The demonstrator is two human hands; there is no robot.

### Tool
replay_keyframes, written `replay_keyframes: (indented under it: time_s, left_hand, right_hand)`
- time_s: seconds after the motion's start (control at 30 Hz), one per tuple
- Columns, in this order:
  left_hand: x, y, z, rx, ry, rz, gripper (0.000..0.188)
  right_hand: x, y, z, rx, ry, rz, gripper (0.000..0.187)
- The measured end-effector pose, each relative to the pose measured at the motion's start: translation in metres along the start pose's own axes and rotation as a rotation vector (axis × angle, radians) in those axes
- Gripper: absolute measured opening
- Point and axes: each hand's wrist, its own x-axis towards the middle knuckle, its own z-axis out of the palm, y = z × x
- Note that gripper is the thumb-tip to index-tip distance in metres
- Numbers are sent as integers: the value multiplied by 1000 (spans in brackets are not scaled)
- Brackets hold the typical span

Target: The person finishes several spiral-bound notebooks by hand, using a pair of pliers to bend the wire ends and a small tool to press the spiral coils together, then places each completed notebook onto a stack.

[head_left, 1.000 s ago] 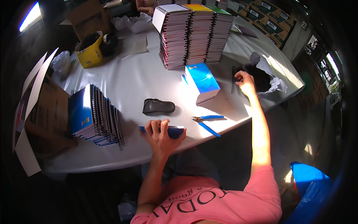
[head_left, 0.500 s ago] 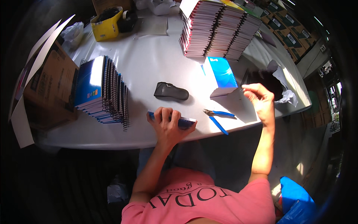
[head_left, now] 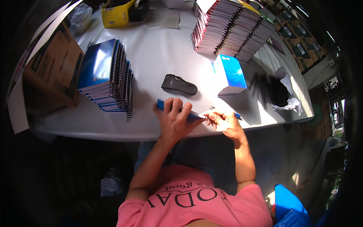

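Observation:
My left hand (head_left: 172,120) is closed around a blue-covered notebook (head_left: 161,103), holding it on edge just above the table's front. At the notebook's right end my right hand (head_left: 224,122) makes a pinch. Whatever lies between those fingertips is too small to make out. Partly hidden behind the right hand lie cutting pliers, with one blue handle (head_left: 237,115) showing. Beyond the hands sits a dark grey, rounded elongated object (head_left: 179,85). A stack of blue-covered books without visible coils (head_left: 235,73) stands to its right.
Coil-bound blue notebooks (head_left: 99,64) are piled on the left beside an open cardboard box (head_left: 56,68). Tall stacks of bound books (head_left: 230,30) stand far right. Black coils (head_left: 266,90) lie in crumpled plastic (head_left: 293,104) near the right edge. A yellow container (head_left: 115,16) is at the back.
My right hand has come left and down from beside the black coils to the notebook's right end, now covering most of the pliers. My left hand keeps its hold. The whole view has shifted slightly.

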Motion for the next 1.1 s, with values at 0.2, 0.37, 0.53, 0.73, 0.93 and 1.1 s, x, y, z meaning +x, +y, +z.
replay_keyframes:
  time_s: [0.2,0.37,0.53,0.73,0.93,1.1]
  left_hand:
    - [-4,-5,-1,42,-21,-15,55]
    - [-1,-7,-4,-51,0,-7,50]
    - [1,-21,-17,-118,-30,72,48]
    - [1,-36,-31,-203,-47,45,51]
    - [4,-31,-31,-273,-10,-30,55]
    - [-1,-33,-21,-332,-25,-126,54]
  right_hand:
    - [-3,-27,8,-289,141,1,48]
    - [-8,-15,2,-417,116,-248,37]
    - [15,-37,-9,-34,-390,228,39]
    - [113,11,8,-874,75,-461,33]
    - [107,6,-6,468,-138,-143,32]
    - [62,23,-3,544,-341,-154,16]
